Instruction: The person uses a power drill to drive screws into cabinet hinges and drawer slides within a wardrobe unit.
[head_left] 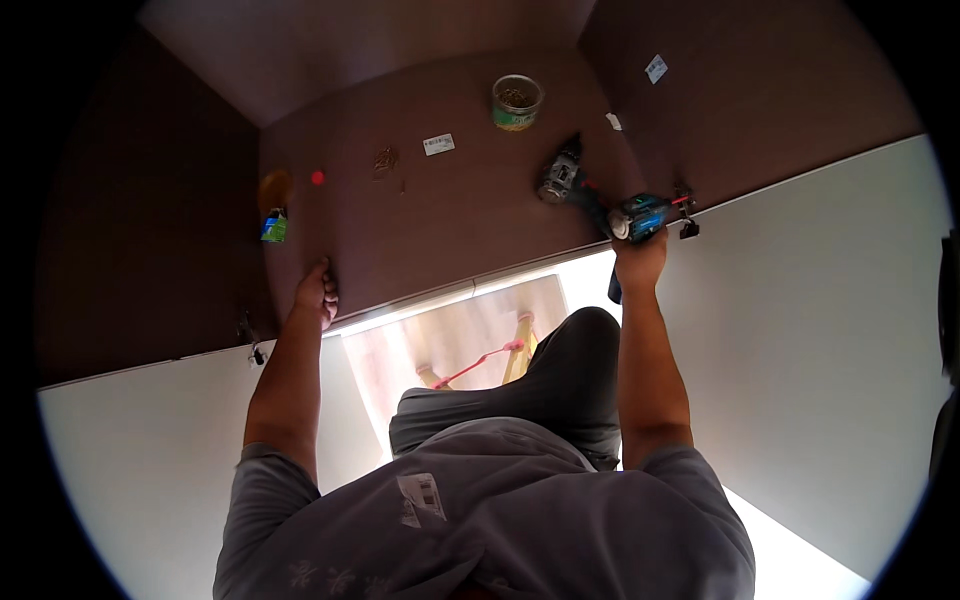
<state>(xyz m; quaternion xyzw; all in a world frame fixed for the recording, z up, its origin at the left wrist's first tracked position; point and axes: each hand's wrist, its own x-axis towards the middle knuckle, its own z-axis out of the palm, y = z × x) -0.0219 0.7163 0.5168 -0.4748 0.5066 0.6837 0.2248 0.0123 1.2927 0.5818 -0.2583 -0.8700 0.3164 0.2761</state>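
Note:
My right hand (642, 258) is wrapped round the grip of a blue and black cordless impact driver (640, 218). Its red-tipped bit points right and meets the hinge (684, 203) between the brown cabinet side and the white right door (800, 290). Near the front left edge of the brown cabinet board (450, 220), my left hand (318, 292) rests with its fingers curled closed. Whatever may be inside those fingers is hidden. Just beyond the driver, a second cordless drill (562, 175) in grey and black lies on the board.
A clear tub of small screws (517, 103) stands at the back. Loose small hardware (385, 160), a red round piece (318, 178) and a green-blue packet (274, 226) lie leftward. The left door (150, 450) hangs open. Below is a yellow ladder (518, 350).

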